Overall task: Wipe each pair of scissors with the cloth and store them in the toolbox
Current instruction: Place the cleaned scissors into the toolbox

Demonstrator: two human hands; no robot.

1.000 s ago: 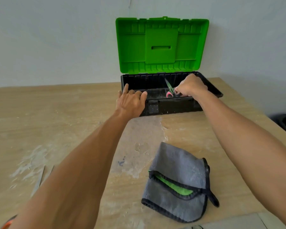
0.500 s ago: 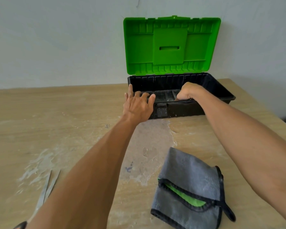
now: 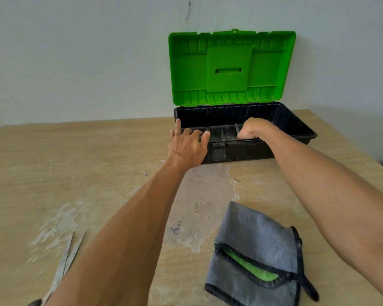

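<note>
Currently the left hand (image 3: pixel 187 146) rests on the front rim of the open toolbox (image 3: pixel 230 113), fingers (image 3: pixel 178 129) spread wide, holding nothing. Right hand (image 3: pixel 253 129) is down inside the toolbox, its fingers curled behind the front wall; cannot tell what they hold. Scissors (image 3: pixel 60 277) lie on the table (image 3: pixel 75 162) near left, partly behind the left forearm. Folded grey cloth (image 3: pixel 252 235) lies near right, untouched.

scuffed wooden table (image 3: pixel 53 164) against a plain pale wall (image 3: pixel 75 51).
</note>
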